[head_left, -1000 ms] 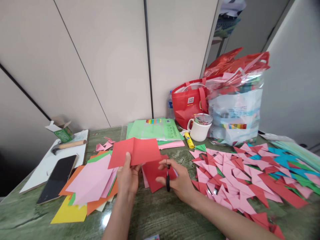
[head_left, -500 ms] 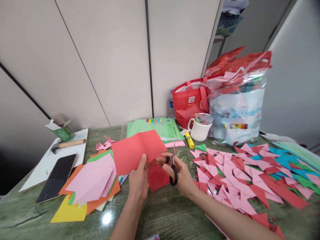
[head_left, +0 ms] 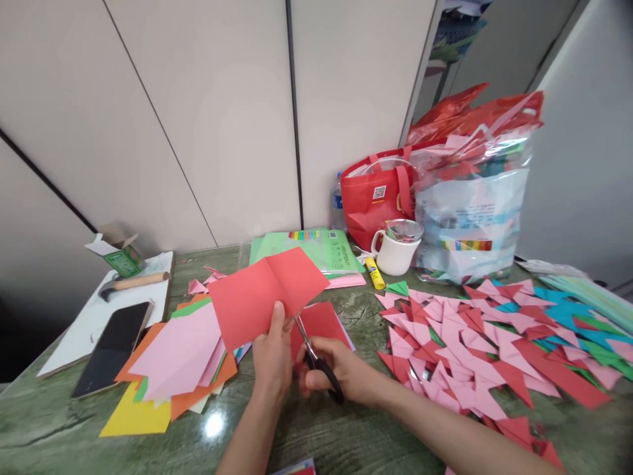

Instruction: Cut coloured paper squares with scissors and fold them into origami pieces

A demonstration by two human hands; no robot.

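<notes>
My left hand (head_left: 275, 353) grips a creased sheet of red paper (head_left: 247, 293) by its lower edge, thumb on top near the middle fold. In my right hand (head_left: 341, 373) is a pair of scissors (head_left: 324, 369) with black handles, its blades pointing up and left at the sheet's lower edge beside my left fingers. Whether the blades touch the paper I cannot tell. Beneath and behind the hands lies another red sheet (head_left: 324, 323) on the green table (head_left: 198, 455).
Left are a stack of coloured paper (head_left: 178, 353), a phone (head_left: 113, 346) and a hammer (head_left: 133, 284). Folded paper pieces (head_left: 455, 356) cover the right side. Behind stand a white mug (head_left: 395, 254), a glue stick (head_left: 374, 274), a red bag (head_left: 376, 204) and a clear bag (head_left: 469, 218).
My right hand has brought the scissors left and down, tilting the blades toward the sheet's lower edge. The held red sheet has shifted slightly left.
</notes>
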